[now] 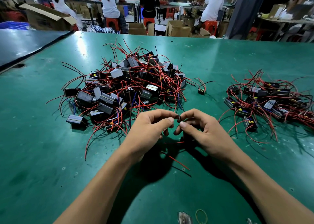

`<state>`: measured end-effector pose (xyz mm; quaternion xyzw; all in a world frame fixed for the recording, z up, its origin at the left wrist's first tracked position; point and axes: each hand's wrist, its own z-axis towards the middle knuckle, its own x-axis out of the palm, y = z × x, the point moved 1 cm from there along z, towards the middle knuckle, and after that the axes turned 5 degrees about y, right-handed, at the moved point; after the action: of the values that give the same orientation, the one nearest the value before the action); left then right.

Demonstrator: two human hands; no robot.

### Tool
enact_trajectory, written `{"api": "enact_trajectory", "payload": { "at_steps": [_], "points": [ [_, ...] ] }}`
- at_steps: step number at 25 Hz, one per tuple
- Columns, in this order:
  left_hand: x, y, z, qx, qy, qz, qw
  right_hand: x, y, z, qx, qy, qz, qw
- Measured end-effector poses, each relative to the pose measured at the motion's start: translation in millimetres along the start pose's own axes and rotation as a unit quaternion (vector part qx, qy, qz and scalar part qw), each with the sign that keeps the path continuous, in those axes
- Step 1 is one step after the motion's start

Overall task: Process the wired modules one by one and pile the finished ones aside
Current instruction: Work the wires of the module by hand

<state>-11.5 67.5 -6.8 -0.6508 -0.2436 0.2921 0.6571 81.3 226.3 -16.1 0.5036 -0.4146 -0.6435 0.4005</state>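
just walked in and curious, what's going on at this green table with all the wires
A person works at a green-topped table. The left hand and right hand each pinch a thin black wire, with loose red leads trailing below. Ahead lies a big heap of black box modules with red and black wires; a smaller pile of the same modules sits to the right, and a lone small module lies between them.
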Motion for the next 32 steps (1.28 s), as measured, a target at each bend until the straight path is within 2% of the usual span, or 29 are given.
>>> {"api": "enact_trajectory", "payload": {
  "at_steps": [5,10,16,21,25,27,32],
  "points": [
    [1,1,1,0.032,-0.012,0.014,0.999,3,2,-1,0.012,-0.001,0.017,1.0],
    [2,0,0,0.062,-0.054,0.074,0.994,4,5,-1,0.023,0.005,0.01,1.0],
    [4,-2,0,0.09,-0.078,0.134,0.984,5,6,-1,0.004,0.002,-0.054,0.999],
    [2,-3,-1,0.108,-0.071,0.164,0.978,-1,7,0,-0.015,-0.072,-0.04,0.996],
    [4,-5,-3,0.156,-0.064,0.23,0.958,1,14,1,-0.046,-0.104,-0.086,0.99],
    [5,-6,-4,0.183,-0.064,0.26,0.946,2,15,1,-0.035,-0.1,-0.088,0.99],
    [8,-7,-6,0.216,-0.063,0.323,0.919,2,14,8,0.059,-0.086,-0.052,0.993]
  ]
}}
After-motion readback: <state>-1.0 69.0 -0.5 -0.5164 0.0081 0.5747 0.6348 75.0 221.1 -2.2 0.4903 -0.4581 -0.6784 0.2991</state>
